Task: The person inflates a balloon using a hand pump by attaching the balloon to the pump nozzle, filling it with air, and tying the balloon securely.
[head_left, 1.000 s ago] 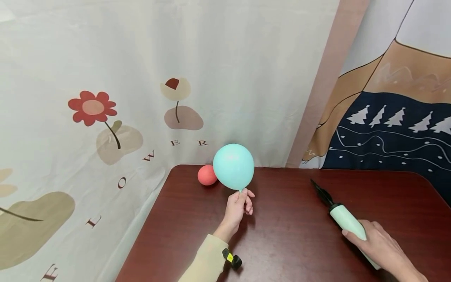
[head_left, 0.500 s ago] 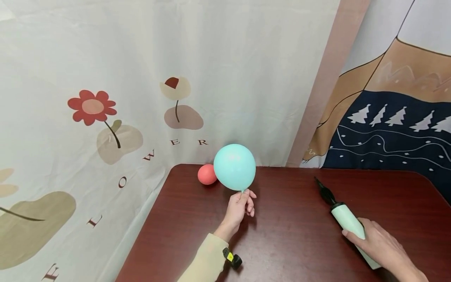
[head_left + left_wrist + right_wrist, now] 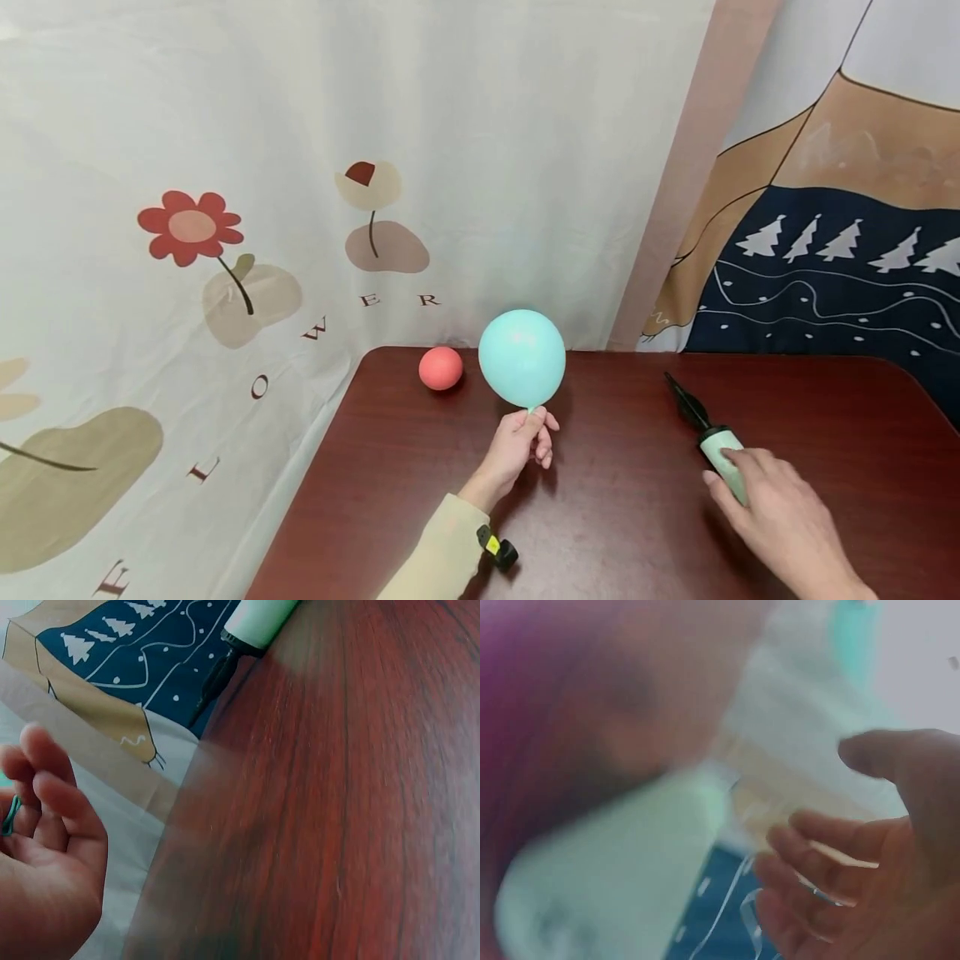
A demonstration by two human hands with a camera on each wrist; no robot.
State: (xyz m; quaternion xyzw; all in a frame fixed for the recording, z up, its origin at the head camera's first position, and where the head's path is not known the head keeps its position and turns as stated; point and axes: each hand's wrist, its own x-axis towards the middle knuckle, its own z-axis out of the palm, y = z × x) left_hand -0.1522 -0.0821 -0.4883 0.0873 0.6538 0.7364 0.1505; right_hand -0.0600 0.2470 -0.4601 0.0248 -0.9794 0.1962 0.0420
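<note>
A round light-blue balloon (image 3: 522, 358) stands upright above the table, inflated. My left hand (image 3: 517, 454) pinches its neck between thumb and finger; in the left wrist view only a bit of the teal neck (image 3: 10, 816) shows at the left edge. The pale green hand pump (image 3: 724, 457) with a black nozzle lies on the table at the right. Over its rear part is my right hand (image 3: 783, 517), hiding that end. In the right wrist view the right hand (image 3: 870, 855) has its fingers spread and loose, apart from the pump body (image 3: 622, 870).
A small red ball-like thing (image 3: 441, 368) rests near the back left corner of the dark red wooden table (image 3: 622, 500). Printed curtains (image 3: 525, 167) hang right behind the table's back edge. A black band with a camera (image 3: 498, 547) sits on the left wrist.
My left hand and the balloon have shifted slightly right, so the red ball-like thing shows whole. The right hand has let go of the pump and moved left above it.
</note>
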